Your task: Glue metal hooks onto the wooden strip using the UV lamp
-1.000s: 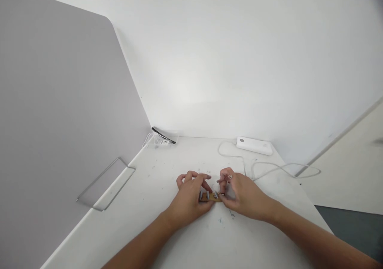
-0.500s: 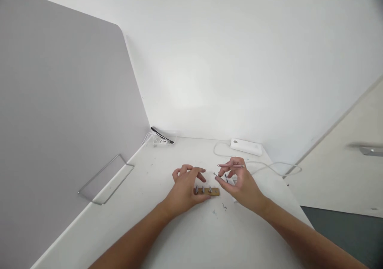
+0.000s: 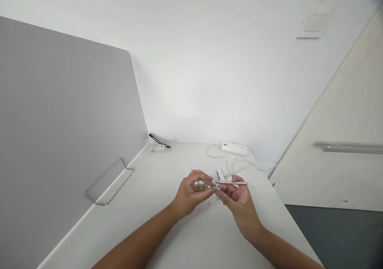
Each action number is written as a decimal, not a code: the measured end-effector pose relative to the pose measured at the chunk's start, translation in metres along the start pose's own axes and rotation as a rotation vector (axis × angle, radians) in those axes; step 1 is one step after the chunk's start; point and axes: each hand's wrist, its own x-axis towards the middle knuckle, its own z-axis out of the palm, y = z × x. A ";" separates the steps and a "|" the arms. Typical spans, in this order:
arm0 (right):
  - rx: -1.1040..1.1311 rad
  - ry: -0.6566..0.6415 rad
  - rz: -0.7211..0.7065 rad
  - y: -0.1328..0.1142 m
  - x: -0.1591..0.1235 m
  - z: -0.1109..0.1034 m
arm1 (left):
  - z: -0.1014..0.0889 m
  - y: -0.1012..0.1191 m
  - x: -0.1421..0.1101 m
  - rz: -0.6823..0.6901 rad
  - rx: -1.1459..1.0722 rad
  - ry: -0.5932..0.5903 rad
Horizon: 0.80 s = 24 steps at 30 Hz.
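My right hand (image 3: pixel 237 199) is closed, with a slim pink pen-like tool (image 3: pixel 231 183) lying across its fingers, its small round tip pointing left. Its thumb and finger also pinch a tiny pale blue piece (image 3: pixel 216 188). My left hand (image 3: pixel 193 191) meets it there, thumb and fingertips closed at the piece's left end. Behind the left fingers, on the table, lies a short brown strip (image 3: pixel 197 187) bearing several small upright bluish pieces. The left hand partly hides the strip.
On the white table (image 3: pixel 167 173) are a white oblong device (image 3: pixel 234 148) with a cable, a small white object (image 3: pixel 220 174) behind my right hand, and a black-and-white item (image 3: pixel 160 141) in the corner. A wire frame (image 3: pixel 110 181) stands at left beside the grey panel (image 3: pixel 66 121).
My hands have come together, and the small piece from the right hand now meets the left fingertips. The pink tool has moved down with the right hand. The camera view has shifted.
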 end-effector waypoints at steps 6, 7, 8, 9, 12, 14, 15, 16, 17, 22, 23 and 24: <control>-0.023 0.026 0.031 0.011 0.005 -0.001 | 0.000 -0.004 0.005 -0.083 -0.209 -0.021; -0.019 0.034 0.037 0.013 0.005 -0.002 | -0.001 -0.004 0.006 -0.091 -0.231 -0.047; -0.014 0.048 0.046 0.014 0.006 -0.003 | -0.002 -0.004 0.006 -0.093 -0.249 -0.073; -0.010 0.063 0.056 0.015 0.006 -0.004 | -0.002 -0.004 0.006 -0.089 -0.263 -0.098; -0.009 0.086 0.084 0.012 0.006 -0.006 | 0.000 -0.004 0.005 -0.046 -0.280 -0.115; -0.020 0.077 0.092 0.009 0.006 -0.007 | 0.001 -0.006 0.004 -0.029 -0.280 -0.091; -0.024 0.070 0.096 0.007 0.006 -0.007 | 0.002 -0.007 0.004 -0.025 -0.281 -0.077; -0.026 0.068 0.102 0.007 0.007 -0.008 | 0.003 -0.008 0.004 -0.023 -0.285 -0.064; -0.021 0.069 0.109 0.006 0.007 -0.008 | 0.003 -0.009 0.004 -0.021 -0.289 -0.057; 0.063 0.047 0.185 0.006 0.008 -0.009 | 0.003 -0.006 0.004 0.000 -0.282 -0.053; 0.079 0.030 0.197 0.005 0.008 -0.009 | 0.003 -0.004 0.004 0.003 -0.272 -0.055; 0.091 0.013 0.205 0.003 0.008 -0.009 | 0.003 -0.002 0.004 0.006 -0.260 -0.058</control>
